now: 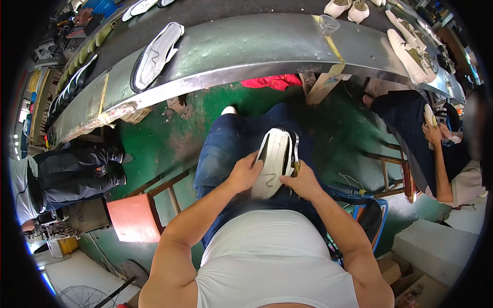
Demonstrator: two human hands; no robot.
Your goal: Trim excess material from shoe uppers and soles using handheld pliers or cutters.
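Observation:
Over my lap lies a white shoe upper [274,163], its underside up and its dark-edged rim at the far end. My left hand [245,173] is closed on the shoe's left edge. My right hand [304,181] is wrapped round the handle of a pair of pliers [296,152] along the right side of the shoe. The pliers' curved metal end touches or nearly touches the shoe's far right edge. My right thumb rests against the shoe's near right side.
A metal-edged workbench [246,49] curves across the far side, with a white shoe upper [158,56], a clear cup [327,24] and beige shoes [408,56] on it. A pink-topped stool [134,218] stands left. Co-workers sit at left and right, the right one holding a light shoe [430,116].

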